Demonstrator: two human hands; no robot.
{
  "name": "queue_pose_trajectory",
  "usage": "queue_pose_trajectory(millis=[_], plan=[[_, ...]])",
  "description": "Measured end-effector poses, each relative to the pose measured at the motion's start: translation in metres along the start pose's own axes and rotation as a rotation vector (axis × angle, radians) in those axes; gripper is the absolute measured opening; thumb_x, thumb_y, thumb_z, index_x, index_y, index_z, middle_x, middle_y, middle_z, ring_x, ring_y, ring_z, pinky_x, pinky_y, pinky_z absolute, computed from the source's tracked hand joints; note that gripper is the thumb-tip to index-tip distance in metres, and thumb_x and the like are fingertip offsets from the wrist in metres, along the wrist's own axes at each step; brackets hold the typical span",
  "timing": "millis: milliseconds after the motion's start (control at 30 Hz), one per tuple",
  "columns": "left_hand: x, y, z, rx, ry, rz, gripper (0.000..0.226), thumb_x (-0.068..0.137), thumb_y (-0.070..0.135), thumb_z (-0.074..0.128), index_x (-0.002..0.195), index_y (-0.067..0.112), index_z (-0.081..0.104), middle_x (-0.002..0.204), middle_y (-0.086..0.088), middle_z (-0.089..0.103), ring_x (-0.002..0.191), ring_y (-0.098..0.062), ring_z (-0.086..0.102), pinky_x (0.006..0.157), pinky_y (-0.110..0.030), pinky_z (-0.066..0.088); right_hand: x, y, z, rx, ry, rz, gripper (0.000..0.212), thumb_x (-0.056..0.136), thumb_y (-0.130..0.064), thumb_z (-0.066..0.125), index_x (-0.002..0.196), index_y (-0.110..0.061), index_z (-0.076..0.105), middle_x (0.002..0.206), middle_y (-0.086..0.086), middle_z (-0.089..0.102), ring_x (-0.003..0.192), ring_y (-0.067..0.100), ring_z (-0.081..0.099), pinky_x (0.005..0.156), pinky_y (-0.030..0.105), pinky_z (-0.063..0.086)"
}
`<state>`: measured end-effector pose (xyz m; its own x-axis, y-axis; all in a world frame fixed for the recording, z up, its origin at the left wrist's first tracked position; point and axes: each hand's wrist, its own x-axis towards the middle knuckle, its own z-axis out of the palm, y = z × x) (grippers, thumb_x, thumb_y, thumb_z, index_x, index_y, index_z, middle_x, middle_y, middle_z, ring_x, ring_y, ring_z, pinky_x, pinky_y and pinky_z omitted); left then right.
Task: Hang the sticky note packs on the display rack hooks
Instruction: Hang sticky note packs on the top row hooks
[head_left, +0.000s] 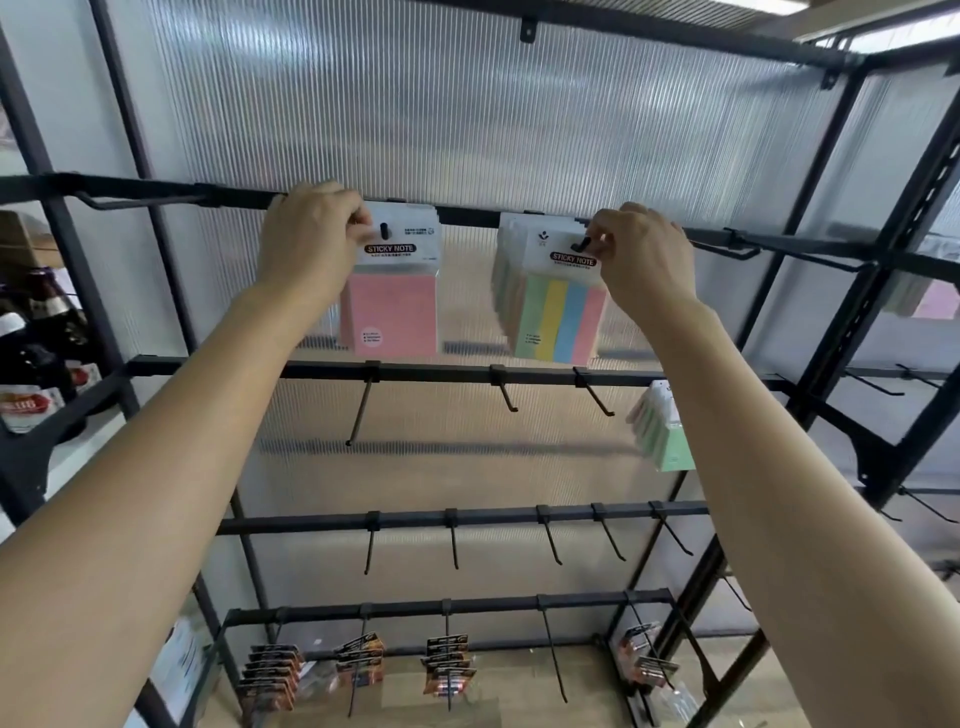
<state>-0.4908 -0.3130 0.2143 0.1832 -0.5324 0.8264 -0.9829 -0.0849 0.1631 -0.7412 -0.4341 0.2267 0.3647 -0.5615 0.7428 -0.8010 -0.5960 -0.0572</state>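
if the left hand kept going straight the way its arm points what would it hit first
Most likely the crossbar just behind the left hand, which pinches the pink pack by its header on the hook. Beyond that is the ribbed panel. Depth is hard to judge.

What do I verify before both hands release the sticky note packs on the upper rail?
1. Hole of pink pack over left hook: ok, the hook tip shows through the header.
2. Hole of striped pack over right hook: ok, the tip protrudes in front of the header.
3. Pinch of left hand on the pink pack's header: ok.
4. Pinch of right hand on the striped pack's header: ok.
5. Both packs pushed fully back along the hooks: cannot tell.
6. Gap between the two packs: ok, they hang apart.
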Motion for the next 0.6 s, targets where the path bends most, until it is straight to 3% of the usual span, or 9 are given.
queue_pose_trajectory(millis=[267,400,500,600], plan=[[-0.016,0.002,-0.009,-0.089,0.121,0.070,0.015,0.091,0.014,0.055,0.091,0.001,0.063,0.091,-0.012,0.063,0.092,-0.032,0.054,0.083,-0.042,0.041,-0.016,-0.006,-0.021,0.039,0.111,0.017,0.019,0.090,-0.006,0.042,0.092,-0.008,0.061,0.090,0.010,0.064,0.082,0.029,0.054,0.061,0.028,0.026],[-0.020,0.012,-0.020,-0.130,0.197,0.076,0.019,0.092,0.019,0.054,0.091,0.002,0.062,0.093,-0.012,0.063,0.091,-0.029,0.054,0.080,-0.034,0.038,-0.022,-0.014,-0.039,0.053,0.140,0.030,0.018,0.092,-0.010,0.043,0.096,-0.011,0.061,0.091,0.008,0.064,0.081,0.027,0.052,0.061,0.028,0.025],[-0.025,0.022,-0.024,-0.147,0.179,0.108,0.017,0.092,0.018,0.054,0.092,0.002,0.062,0.094,-0.011,0.063,0.092,-0.027,0.053,0.077,-0.029,0.034,-0.033,-0.015,-0.047,0.073,0.155,0.052,0.020,0.090,-0.007,0.042,0.095,-0.010,0.061,0.089,0.008,0.063,0.074,0.022,0.043,0.060,0.028,0.025],[-0.044,0.035,-0.016,-0.190,0.129,0.142,0.014,0.091,0.013,0.054,0.091,0.002,0.061,0.093,-0.011,0.062,0.090,-0.028,0.053,0.075,-0.031,0.036,-0.054,-0.014,-0.043,0.080,0.112,0.100,0.021,0.089,-0.007,0.041,0.096,-0.011,0.061,0.092,0.008,0.063,0.078,0.024,0.046,0.060,0.029,0.025]])
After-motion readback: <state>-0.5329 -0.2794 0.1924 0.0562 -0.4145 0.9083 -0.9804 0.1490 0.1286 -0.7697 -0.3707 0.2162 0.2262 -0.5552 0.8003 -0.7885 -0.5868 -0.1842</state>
